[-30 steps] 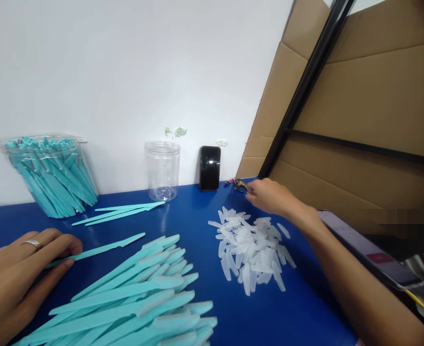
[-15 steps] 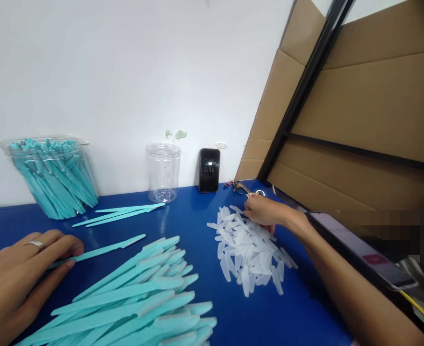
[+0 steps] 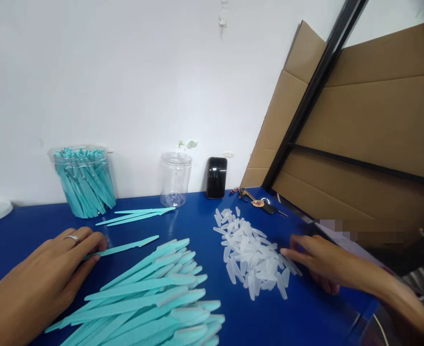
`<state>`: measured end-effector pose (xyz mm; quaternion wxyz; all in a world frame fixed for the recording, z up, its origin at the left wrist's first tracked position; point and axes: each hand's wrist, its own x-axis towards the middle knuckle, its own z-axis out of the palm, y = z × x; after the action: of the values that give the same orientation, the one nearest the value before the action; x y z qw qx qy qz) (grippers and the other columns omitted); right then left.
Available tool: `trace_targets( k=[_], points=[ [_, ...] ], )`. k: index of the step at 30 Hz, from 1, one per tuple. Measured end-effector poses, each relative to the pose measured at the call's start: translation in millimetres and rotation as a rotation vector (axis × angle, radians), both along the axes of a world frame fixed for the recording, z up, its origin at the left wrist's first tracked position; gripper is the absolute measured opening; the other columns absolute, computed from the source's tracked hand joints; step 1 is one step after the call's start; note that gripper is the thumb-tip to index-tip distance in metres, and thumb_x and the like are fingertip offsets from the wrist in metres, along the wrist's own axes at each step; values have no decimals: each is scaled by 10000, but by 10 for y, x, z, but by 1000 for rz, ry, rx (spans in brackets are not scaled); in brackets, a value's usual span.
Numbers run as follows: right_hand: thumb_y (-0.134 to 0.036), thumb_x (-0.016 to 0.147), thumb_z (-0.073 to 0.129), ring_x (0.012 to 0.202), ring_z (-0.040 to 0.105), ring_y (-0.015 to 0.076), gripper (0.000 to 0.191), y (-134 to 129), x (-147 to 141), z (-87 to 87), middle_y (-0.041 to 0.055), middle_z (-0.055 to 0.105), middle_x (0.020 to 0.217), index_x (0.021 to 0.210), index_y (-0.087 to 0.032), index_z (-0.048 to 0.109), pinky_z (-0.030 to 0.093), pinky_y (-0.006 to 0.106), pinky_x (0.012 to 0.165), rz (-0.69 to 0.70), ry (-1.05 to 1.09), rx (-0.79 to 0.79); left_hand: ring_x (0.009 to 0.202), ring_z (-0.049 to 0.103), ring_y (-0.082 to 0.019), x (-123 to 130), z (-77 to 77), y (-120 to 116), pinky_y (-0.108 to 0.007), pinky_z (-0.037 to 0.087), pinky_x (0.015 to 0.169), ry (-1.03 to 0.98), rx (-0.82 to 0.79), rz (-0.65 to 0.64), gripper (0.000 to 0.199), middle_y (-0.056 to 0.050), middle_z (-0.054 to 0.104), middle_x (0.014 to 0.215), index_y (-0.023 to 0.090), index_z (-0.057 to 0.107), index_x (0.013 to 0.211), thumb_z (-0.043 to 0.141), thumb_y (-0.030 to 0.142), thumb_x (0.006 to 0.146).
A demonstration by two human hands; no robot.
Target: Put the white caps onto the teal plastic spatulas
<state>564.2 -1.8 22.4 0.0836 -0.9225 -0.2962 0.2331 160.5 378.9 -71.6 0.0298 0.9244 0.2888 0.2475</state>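
Note:
My left hand (image 3: 62, 264), with a ring on one finger, pinches the handle end of a teal eyebrow razor (image 3: 128, 246) lying low over the blue table. Just right of it is a big pile of the same teal razors (image 3: 150, 298), blades pointing right. Translucent white blade caps (image 3: 249, 250) lie heaped in the middle right. At that heap's right edge is my right hand (image 3: 316, 262), fingers apart and slightly blurred, fingertips close to the outer caps. No cap shows in it. Two or three loose razors (image 3: 136, 216) lie behind the left hand.
Against the wall stand a clear tub (image 3: 84, 185) packed with teal razors, an empty clear jar (image 3: 175, 180) and an upright black phone (image 3: 216, 178). Keys (image 3: 258, 203) lie near the back right corner. Cardboard (image 3: 370, 115) and a black metal frame (image 3: 305, 105) border the right side.
My right hand has drawn back from the far side of the cap heap to its right edge, uncovering the keys. My left hand still holds the razor. The view has shifted left.

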Motion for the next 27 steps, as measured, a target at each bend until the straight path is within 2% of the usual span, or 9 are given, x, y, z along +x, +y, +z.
trace_targets(
  k=[2,5,8,12,16,20,21,24,27],
  points=[
    [-499,1128,584,455,687,189,339,-3,-62,-79,8,660,647,909,-241,562,508,239,377,3,34,66,938,701,-294,16,17,-1,-420,517,899,19,-10,-69,408,-51,778,996,295,749,972,404,495,1059],
    [-384,1152,524,481,680,163,257,229,-162,-81,-11,636,655,953,-227,565,528,218,402,55,22,172,941,694,-295,30,42,-5,-425,504,906,26,-14,-82,390,-47,773,982,293,736,985,400,468,1079],
    [-321,1152,526,530,718,169,213,596,-188,36,-15,659,649,973,-216,574,576,222,457,132,53,214,971,704,-304,29,38,-1,-438,512,931,16,-44,-76,363,-54,776,1006,293,743,1000,423,451,1068],
    [-312,1154,566,575,755,175,226,1098,-60,277,13,737,691,962,-201,610,598,235,518,171,-6,197,966,713,-315,39,10,10,-472,525,942,17,-60,-74,383,-62,790,1021,302,762,995,419,459,1067],
    [-365,1117,692,635,734,167,306,1471,111,388,27,735,758,899,-150,699,609,270,594,147,-140,81,999,726,-335,65,35,-36,-526,536,976,-9,-81,-44,400,-82,796,1049,303,778,1005,417,469,1048],
    [-391,1104,744,791,739,163,247,1593,186,257,33,769,1029,1170,-153,742,651,318,709,156,-111,-6,1036,733,-348,80,171,-184,-564,547,987,-1,-124,-36,386,-95,790,1082,302,797,1031,481,519,986],
    [-373,1106,738,751,719,151,223,1593,202,209,22,758,983,1131,-152,739,629,292,671,165,-99,6,1015,728,-347,84,216,-229,-558,551,958,3,-131,-31,393,-96,782,1060,298,793,1010,487,541,975],
    [-198,1050,711,602,609,115,202,1575,280,89,-13,667,733,854,-156,683,444,201,482,199,-60,79,911,698,-311,96,327,-341,-493,545,849,25,-152,-22,416,-94,748,974,279,737,895,420,524,1007],
    [-147,953,715,563,551,117,188,1571,376,15,-23,611,653,784,-180,639,349,200,425,211,-22,153,824,668,-277,92,355,-387,-439,535,780,21,-172,-6,376,-74,720,917,272,679,876,416,502,1014]
  ],
)
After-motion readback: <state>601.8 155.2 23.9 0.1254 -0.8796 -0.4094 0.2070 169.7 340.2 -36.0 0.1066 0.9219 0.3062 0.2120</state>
